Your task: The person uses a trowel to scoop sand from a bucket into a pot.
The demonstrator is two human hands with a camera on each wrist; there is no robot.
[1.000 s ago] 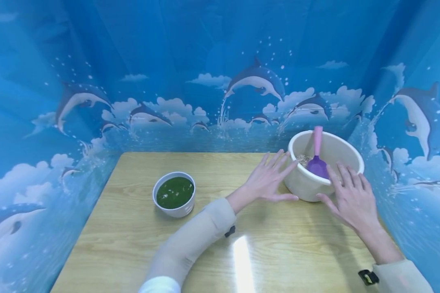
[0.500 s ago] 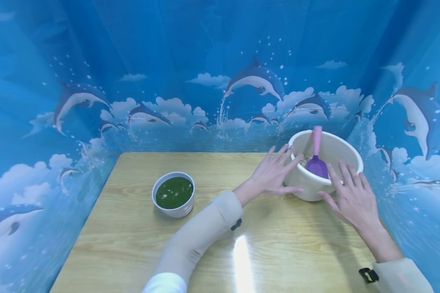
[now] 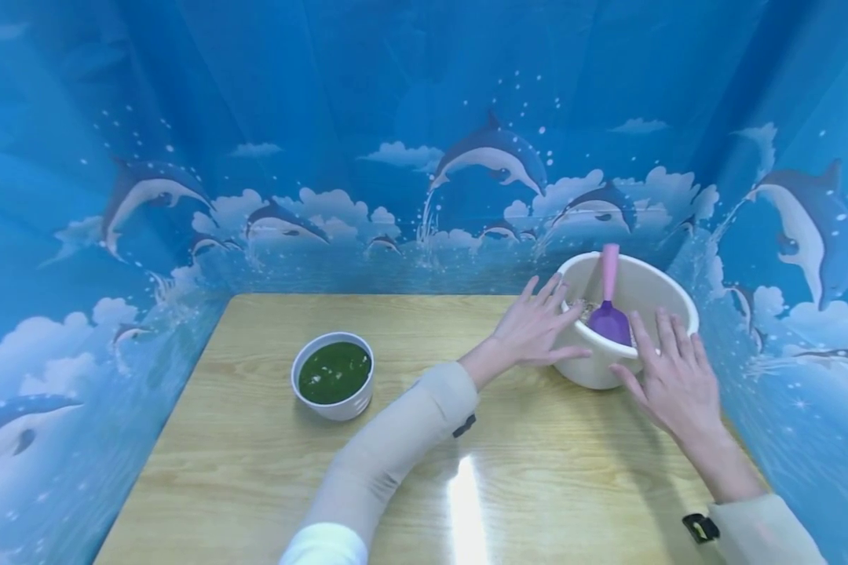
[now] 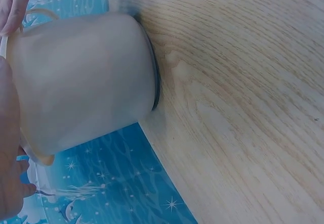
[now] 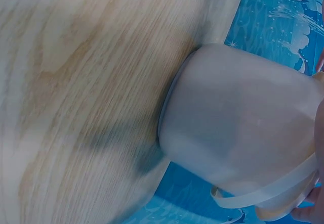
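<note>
A white plastic tub (image 3: 625,318) stands at the far right of the wooden table (image 3: 268,463), with a purple scoop (image 3: 610,315) and some pale grainy stuff inside. My left hand (image 3: 540,326) lies with straight fingers against the tub's left wall. My right hand (image 3: 671,369) presses flat on its front right wall and rim. The wrist views show the tub's side (image 4: 81,77) (image 5: 238,123) close up on the wood, with a hand's edge (image 4: 10,178) at the left.
A small white bowl of dark green stuff (image 3: 334,374) sits left of centre. Blue dolphin-print sheets (image 3: 424,141) wall the table at the back and both sides, and the tub stands close to the right one.
Both hands have slid forward and closed in on the tub; the left hand now touches its wall. The tub has shifted a little away from me.
</note>
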